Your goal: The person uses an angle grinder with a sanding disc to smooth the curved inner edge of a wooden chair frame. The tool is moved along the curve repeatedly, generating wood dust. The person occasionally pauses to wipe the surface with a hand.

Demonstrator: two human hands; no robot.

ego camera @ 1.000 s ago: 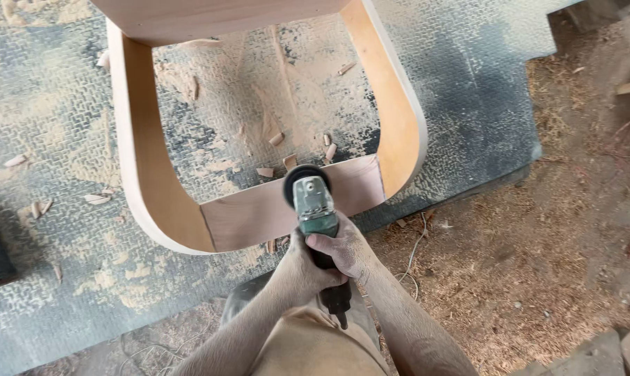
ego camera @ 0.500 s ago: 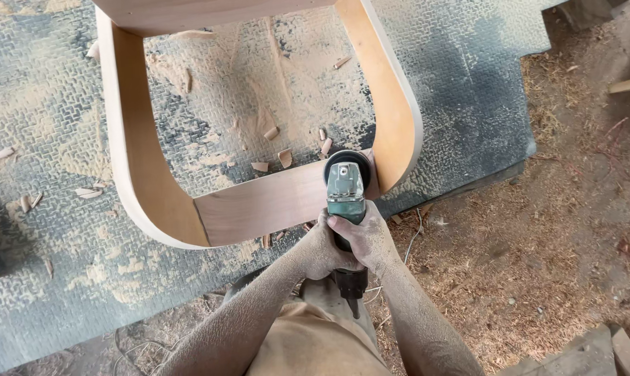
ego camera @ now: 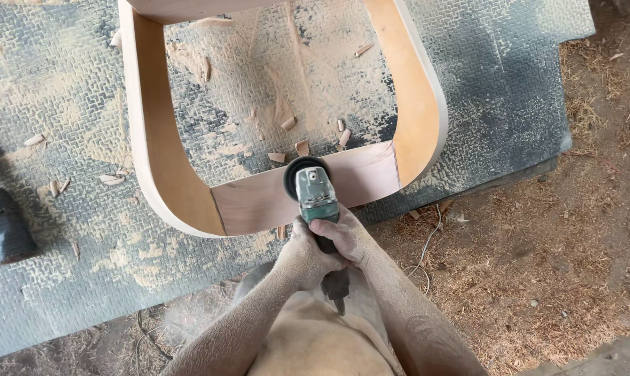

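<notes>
Dusty rubber mat [ego camera: 64,83], curved wooden frame [ego camera: 155,160] – top cut off, both hands [ego camera: 325,247] clenched round green grinder [ego camera: 313,195] – disc mostly hidden

A green-and-grey angle grinder [ego camera: 313,198] juts forward from both hands, its dark disc flat against the pale curved wooden frame [ego camera: 287,198] just ahead.

A grey textured mat [ego camera: 71,278], dusted with pale sawdust and scattered wood chips [ego camera: 294,147], covers the ground on the left, while bare dirt floor [ego camera: 558,278] strewn with shavings spreads to the right in soft daylight.
</notes>
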